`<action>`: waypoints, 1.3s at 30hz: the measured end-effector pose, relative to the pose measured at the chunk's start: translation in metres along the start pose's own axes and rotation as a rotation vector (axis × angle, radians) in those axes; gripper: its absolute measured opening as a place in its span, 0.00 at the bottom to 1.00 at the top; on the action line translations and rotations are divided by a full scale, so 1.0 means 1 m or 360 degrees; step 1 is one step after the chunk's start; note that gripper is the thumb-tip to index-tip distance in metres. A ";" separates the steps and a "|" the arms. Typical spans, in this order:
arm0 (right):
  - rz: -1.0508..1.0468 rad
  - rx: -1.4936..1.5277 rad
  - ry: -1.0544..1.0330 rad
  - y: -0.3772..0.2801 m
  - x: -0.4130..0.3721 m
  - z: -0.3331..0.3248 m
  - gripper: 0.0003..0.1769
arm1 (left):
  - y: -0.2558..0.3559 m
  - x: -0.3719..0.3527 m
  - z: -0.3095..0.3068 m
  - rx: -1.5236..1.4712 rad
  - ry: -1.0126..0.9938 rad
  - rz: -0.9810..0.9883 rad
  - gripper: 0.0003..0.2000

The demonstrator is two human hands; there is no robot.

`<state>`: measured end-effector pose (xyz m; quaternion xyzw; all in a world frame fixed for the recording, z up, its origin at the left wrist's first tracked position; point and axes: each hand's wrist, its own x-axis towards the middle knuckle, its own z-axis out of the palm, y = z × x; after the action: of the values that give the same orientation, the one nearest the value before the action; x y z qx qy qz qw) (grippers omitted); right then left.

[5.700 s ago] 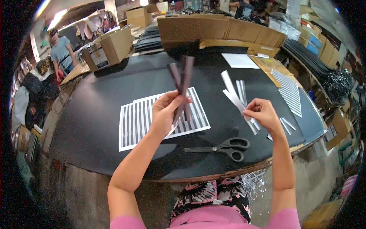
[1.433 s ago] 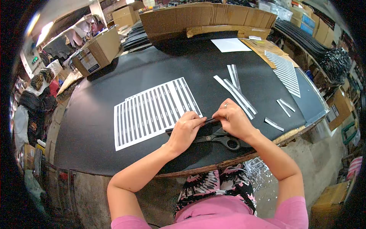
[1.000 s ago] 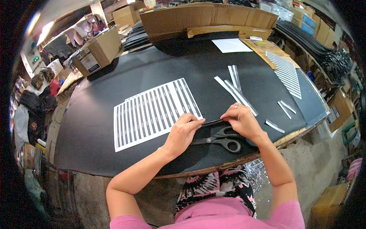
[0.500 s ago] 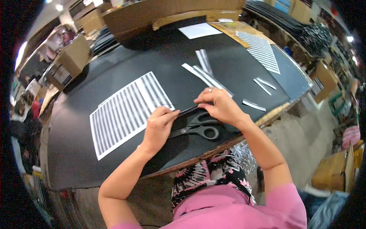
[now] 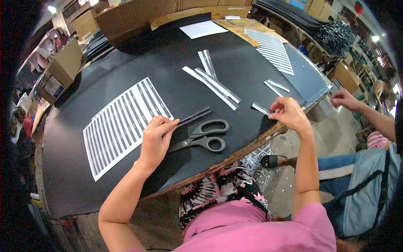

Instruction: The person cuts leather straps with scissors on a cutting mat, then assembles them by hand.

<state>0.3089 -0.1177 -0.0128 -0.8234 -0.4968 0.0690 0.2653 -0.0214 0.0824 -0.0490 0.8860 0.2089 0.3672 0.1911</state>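
My left hand point(image 5: 157, 136) pinches one end of a narrow dark strip point(image 5: 195, 116), which points to the right over the black tabletop. My right hand point(image 5: 290, 115) has its fingers closed on the near end of a short black-and-white paper strip point(image 5: 261, 108) at the table's right side. Grey-handled scissors point(image 5: 215, 126) lie between my hands, their blades partly hidden behind my left hand. Left of that hand, striped paper sheets point(image 5: 119, 128) lie overlapping. Several longer cut strips point(image 5: 210, 86) lie farther back, and two short strips point(image 5: 277, 87) rest beyond my right hand.
The black table point(image 5: 138, 67) has a worn front edge. A white sheet point(image 5: 203, 29) and another striped sheet point(image 5: 270, 50) lie at the back, near a long cardboard box point(image 5: 130, 21). At right, another person's hand point(image 5: 345, 100) reaches toward the table; paper scraps point(image 5: 256, 159) litter the floor.
My right hand has let go of the dark strip and moved right to a short paper strip. My left hand still holds the dark strip. Another person has come into view at right.
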 end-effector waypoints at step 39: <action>-0.1069 0.0579 -0.0196 -0.122 0.057 0.099 0.04 | -0.008 0.002 -0.002 -0.0106 -0.0100 -0.0020 0.18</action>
<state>0.2046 0.0123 -0.0271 -0.5486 -0.7334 0.1145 0.3847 -0.0233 0.0901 -0.0508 0.8890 0.1960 0.3447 0.2292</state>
